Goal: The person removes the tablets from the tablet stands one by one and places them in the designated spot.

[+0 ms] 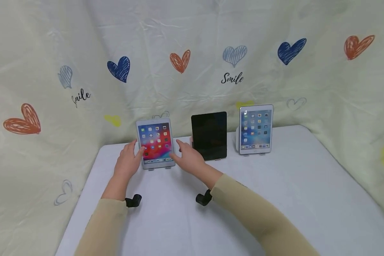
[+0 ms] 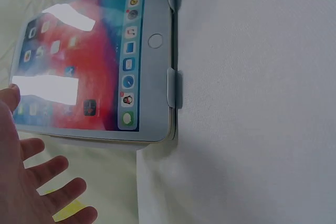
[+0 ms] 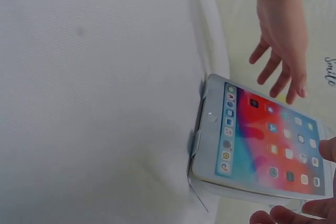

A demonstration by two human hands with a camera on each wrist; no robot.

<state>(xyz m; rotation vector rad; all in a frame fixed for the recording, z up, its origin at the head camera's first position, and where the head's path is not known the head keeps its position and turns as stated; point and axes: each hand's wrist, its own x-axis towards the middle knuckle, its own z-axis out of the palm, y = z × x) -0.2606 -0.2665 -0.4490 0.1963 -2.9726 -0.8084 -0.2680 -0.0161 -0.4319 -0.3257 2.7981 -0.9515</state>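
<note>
Beside right hand (image 1: 191,158), dark-screened tablet (image 1: 209,136)

the red-screened tablet (image 2: 100,61) has a glossy, glass-like face that throws back white glare, with a smooth border; the stand clips (image 2: 171,88) look smooth and matt. matt, finely textured cloth covers the worktop (image 1: 166,224). the hanging sheet (image 1: 204,28) looks creased, faintly shiny; the sleeves (image 1: 254,208) are matt cloth.
</note>
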